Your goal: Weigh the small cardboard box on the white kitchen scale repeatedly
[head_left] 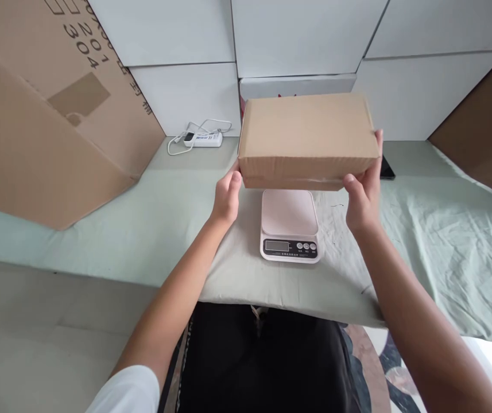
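A closed brown cardboard box (308,129) is held up in front of me, above the table and just beyond a kitchen scale. My left hand (227,195) grips its left end, thumb on the near side and the other fingers mostly hidden. At the opposite end my right hand (364,192) holds the lower right corner, thumb at the front and a finger up along the side. The white kitchen scale (289,226) rests on the cloth below, its far edge hidden by the box. Its display looks blank.
A white power strip (203,139) with a cable lies at the back left. Behind the right hand a dark flat object (387,169) shows partly. Large cardboard boxes (56,132) flank the green tablecloth (172,229), and white panels (185,94) stand along the back.
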{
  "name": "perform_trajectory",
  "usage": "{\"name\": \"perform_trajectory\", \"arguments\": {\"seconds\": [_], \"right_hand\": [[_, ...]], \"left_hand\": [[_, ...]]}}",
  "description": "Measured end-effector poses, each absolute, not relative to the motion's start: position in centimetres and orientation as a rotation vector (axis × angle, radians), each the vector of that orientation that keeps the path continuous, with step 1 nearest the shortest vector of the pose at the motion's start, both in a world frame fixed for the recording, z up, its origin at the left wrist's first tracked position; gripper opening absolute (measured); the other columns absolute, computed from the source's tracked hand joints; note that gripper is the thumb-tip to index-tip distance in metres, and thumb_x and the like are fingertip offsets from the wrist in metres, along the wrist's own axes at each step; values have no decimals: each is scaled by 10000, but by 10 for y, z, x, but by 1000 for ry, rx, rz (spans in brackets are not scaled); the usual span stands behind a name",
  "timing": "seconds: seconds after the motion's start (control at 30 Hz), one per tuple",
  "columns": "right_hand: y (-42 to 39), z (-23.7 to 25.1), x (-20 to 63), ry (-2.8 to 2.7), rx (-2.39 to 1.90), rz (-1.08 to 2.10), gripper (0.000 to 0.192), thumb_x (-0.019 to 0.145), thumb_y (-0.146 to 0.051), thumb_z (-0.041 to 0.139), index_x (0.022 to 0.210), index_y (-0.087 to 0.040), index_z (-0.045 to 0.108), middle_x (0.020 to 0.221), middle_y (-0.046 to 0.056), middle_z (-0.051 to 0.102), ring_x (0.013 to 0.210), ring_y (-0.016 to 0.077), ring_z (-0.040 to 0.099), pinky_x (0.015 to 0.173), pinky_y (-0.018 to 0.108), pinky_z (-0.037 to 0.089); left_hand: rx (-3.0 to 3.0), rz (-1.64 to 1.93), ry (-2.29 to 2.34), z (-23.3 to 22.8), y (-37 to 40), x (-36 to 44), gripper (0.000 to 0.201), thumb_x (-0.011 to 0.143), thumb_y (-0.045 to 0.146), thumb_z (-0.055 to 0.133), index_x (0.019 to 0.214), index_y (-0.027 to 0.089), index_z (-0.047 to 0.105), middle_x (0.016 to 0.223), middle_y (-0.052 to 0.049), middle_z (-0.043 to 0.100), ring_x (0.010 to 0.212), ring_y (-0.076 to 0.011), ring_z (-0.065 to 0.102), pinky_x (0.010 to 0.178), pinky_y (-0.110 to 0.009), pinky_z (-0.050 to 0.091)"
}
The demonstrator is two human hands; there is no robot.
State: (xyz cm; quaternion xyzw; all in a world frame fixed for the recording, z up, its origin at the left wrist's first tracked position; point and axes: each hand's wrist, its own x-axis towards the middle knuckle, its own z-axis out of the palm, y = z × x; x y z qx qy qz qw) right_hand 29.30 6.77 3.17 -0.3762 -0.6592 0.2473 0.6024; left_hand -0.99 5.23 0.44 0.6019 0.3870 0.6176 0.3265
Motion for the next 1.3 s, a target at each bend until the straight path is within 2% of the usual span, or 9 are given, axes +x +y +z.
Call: {"name": "perform_trajectory", "arguments": {"seconds": [0.2, 0.3, 0.47, 0.67, 0.8, 0.93, 1.0, 1.2, 1.3], "right_hand": [[22, -4, 313, -1524, -960, 591, 1096, 843, -905, 733, 1783, -475, 366, 1965, -7, 309, 1870, 401, 200, 1485, 708, 356], [11, -23, 317, -1509, -973, 591, 1063, 882, -868, 723, 1794, -469, 349, 1982, -5, 266, 1859, 392, 243, 1473, 700, 373], [12, -32, 317, -1525, -958, 611, 1072, 916, -837, 707, 1815, -388, 334, 1913, 78, 417, 1783, 404, 408, 1483, 659, 343], [14, -37, 317, -1561, -934, 625, 1074, 954, -816, 683, 1838, -363, 274, 1879, 121, 453, 1717, 434, 497, 1463, 694, 346], [11, -36, 315, -1550, -936, 594, 1042, 966, -812, 661, 1833, -366, 293, 1825, 126, 521, 1732, 445, 473, 1445, 722, 367], [10, -36, 317, -1490, -959, 508, 970, 974, -812, 637, 1813, -419, 349, 1892, 76, 439, 1754, 425, 435, 1450, 720, 368], [9, -35, 318, -1468, -960, 501, 962, 979, -812, 629, 1815, -431, 345, 1878, 75, 462, 1738, 423, 463, 1438, 726, 386], [1, -27, 311, -1520, -935, 571, 894, 1020, -750, 634, 1810, -422, 373, 1851, 75, 508, 1769, 437, 432, 1425, 721, 435], [-4, -11, 310, -1518, -890, 597, 888, 994, -758, 662, 1796, -521, 364, 1871, -4, 474, 1787, 450, 397, 1454, 778, 374]], "left_hand": [[1615, 1467, 1061, -10, -12, -16, 850, 1057, 886, 429, 1524, 260, 764, 1624, -134, 769, 1635, -389, 628, 1365, -540, 504], [1635, 1449, 1068, -20, -30, -16, 836, 1077, 856, 417, 1578, 263, 729, 1663, -127, 742, 1644, -381, 621, 1390, -541, 482], [1621, 1439, 1096, -26, -33, -14, 863, 1077, 854, 427, 1612, 234, 698, 1702, -144, 706, 1654, -394, 610, 1372, -534, 495], [1615, 1431, 1118, -27, -32, -14, 901, 1070, 870, 420, 1630, 214, 682, 1705, -153, 702, 1674, -397, 586, 1386, -532, 481], [1619, 1428, 1114, -28, -33, -15, 894, 1073, 865, 419, 1638, 223, 680, 1749, -144, 660, 1700, -393, 558, 1406, -532, 464], [1555, 1484, 1128, -31, -30, -18, 922, 1051, 884, 452, 1660, 223, 658, 1817, -141, 579, 1747, -384, 492, 1452, -540, 407], [1511, 1507, 1131, -32, -29, -19, 945, 1035, 902, 461, 1663, 223, 655, 1830, -143, 561, 1761, -384, 469, 1454, -550, 408], [1549, 1423, 1059, -26, -30, -16, 874, 1057, 879, 453, 1634, 265, 686, 1769, -117, 644, 1712, -388, 546, 1451, -583, 417], [1585, 1468, 978, -10, -36, -17, 824, 1073, 855, 452, 1623, 292, 696, 1736, -106, 681, 1713, -385, 545, 1442, -577, 432]]}}
